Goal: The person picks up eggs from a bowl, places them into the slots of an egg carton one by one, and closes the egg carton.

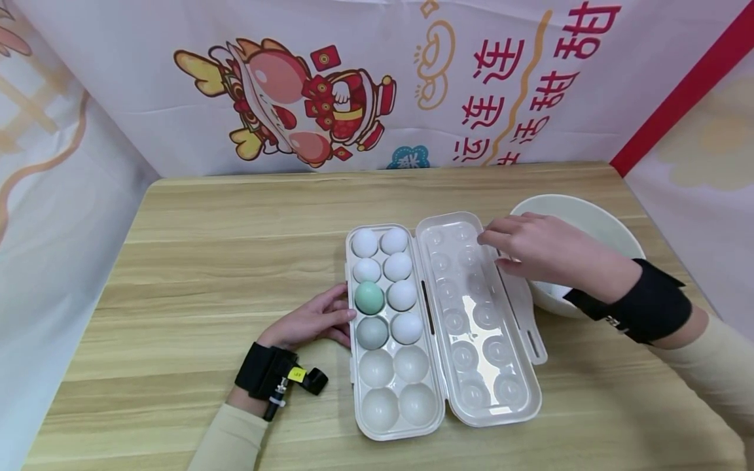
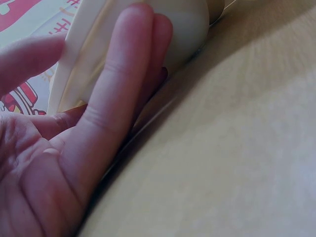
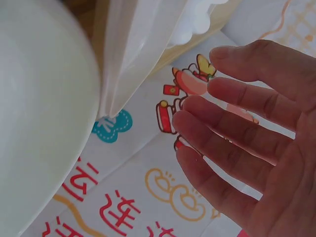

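Note:
An egg box (image 1: 399, 428) lies open on the table in the head view, its clear lid (image 1: 465, 314) folded flat to the right. Several white eggs (image 1: 397, 267) fill the far cups, along with one green egg (image 1: 369, 297) and one grey-green egg (image 1: 372, 332). The nearest cups (image 1: 379, 409) hold nothing. My left hand (image 1: 315, 318) rests against the box's left side; its fingers (image 2: 116, 89) lie fairly straight along the wall, with the thumb at the rim. Above the lid's right edge, my right hand (image 1: 533, 245) hovers with loose, parted fingers and holds nothing.
A large white bowl (image 1: 609, 226) stands right of the lid, partly behind my right hand and wrist; something white shows inside it. A handle-like strip (image 1: 533, 340) runs along the lid's right side. A printed cloth (image 1: 406, 72) hangs behind the wooden table (image 1: 235, 242).

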`<state>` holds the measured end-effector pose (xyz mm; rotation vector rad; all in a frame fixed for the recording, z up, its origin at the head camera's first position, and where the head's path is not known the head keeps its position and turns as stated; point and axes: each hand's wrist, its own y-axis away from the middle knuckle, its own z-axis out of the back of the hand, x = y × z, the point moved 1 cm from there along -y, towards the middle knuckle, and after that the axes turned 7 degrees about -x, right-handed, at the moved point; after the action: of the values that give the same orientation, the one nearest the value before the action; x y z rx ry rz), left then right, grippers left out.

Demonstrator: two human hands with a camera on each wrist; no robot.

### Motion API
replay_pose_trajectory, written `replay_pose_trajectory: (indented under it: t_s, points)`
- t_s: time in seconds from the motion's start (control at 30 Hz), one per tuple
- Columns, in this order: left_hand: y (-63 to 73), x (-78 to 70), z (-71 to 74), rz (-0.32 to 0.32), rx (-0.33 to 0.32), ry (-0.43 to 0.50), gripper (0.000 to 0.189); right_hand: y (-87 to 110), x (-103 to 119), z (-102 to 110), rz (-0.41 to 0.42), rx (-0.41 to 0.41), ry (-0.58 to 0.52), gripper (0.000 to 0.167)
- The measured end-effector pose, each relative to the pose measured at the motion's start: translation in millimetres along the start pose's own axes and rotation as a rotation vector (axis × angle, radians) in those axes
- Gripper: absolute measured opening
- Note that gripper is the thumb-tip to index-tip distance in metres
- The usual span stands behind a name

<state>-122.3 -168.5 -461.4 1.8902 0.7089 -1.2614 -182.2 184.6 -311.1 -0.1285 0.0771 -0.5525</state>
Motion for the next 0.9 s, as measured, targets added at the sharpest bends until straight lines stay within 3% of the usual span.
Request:
replay_pose_trajectory:
  t_s: [0.37, 0.6, 0.9]
  points:
    - [0.6, 0.9, -0.6, -0.020, 0.007, 0.017, 0.058, 13.1, -27, -3, -0.183, 0.099, -0.042, 0.047]
    - [0.4, -0.1, -0.8, -0.024, 0.008, 0.016, 0.059, 19.8, -48, -14, -0.357, 0.257, -0.095, 0.050]
    - [0.5, 0.1, -1.1, -0.025, 0.011, 0.015, 0.058, 32.7, -77, -28, -0.468, 0.373, -0.174, 0.054]
